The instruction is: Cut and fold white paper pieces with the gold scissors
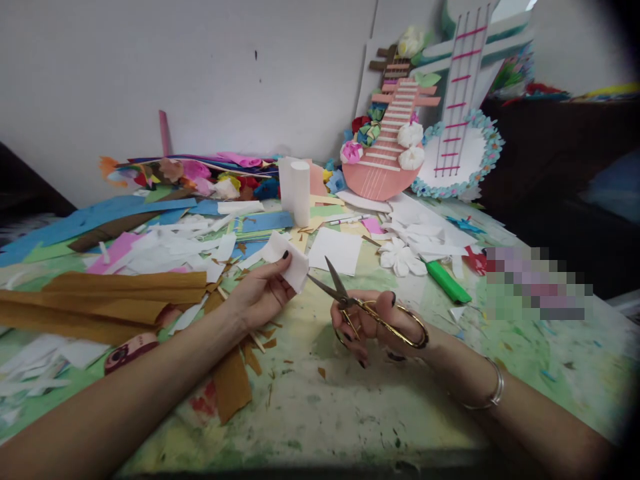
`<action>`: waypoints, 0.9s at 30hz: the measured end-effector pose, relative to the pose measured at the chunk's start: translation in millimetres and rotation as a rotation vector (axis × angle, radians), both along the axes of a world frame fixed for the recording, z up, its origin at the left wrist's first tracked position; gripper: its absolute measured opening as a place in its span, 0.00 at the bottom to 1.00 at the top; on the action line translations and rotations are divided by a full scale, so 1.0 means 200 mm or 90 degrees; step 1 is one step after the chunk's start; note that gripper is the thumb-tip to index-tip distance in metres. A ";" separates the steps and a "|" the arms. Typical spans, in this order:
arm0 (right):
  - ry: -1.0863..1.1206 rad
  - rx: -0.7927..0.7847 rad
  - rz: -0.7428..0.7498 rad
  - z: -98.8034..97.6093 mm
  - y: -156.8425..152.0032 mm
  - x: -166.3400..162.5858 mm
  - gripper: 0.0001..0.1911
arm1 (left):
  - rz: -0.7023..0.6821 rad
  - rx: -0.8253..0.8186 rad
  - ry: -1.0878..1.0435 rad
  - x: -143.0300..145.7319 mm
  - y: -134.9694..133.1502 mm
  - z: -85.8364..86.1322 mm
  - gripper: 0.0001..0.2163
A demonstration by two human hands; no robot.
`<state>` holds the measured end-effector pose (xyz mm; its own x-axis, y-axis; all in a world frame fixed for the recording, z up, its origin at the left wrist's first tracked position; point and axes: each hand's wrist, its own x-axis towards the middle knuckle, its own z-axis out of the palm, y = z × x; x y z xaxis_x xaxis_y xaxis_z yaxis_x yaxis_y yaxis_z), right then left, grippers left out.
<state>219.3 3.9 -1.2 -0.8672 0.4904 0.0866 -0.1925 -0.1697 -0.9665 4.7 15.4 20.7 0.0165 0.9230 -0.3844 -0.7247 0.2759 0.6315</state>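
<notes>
My left hand (260, 297) pinches a folded piece of white crepe paper (293, 263) between thumb and fingers, just above the table. My right hand (373, 327) grips a pair of gold-handled scissors (370, 308), its fingers through the loops. The blades (331, 283) are spread and point up-left toward the white paper, a short gap away from it. A silver bangle (493, 393) circles my right wrist.
The paint-stained table (350, 413) is strewn with paper scraps. Brown crepe strips (100, 300) lie left, a white paper roll (300, 193) stands behind, a white paper flower (400, 257) and green marker (447, 283) lie right. Paper guitar models (395, 153) lean on the wall.
</notes>
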 end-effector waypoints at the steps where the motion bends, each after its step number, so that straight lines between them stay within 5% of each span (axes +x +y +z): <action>1: 0.004 -0.002 -0.006 -0.01 0.00 0.00 0.38 | -0.001 0.000 0.000 0.00 0.00 0.00 0.06; 27: 0.063 -0.119 0.015 -0.01 -0.02 -0.02 0.36 | -0.041 -0.006 -0.006 0.03 -0.02 -0.04 0.08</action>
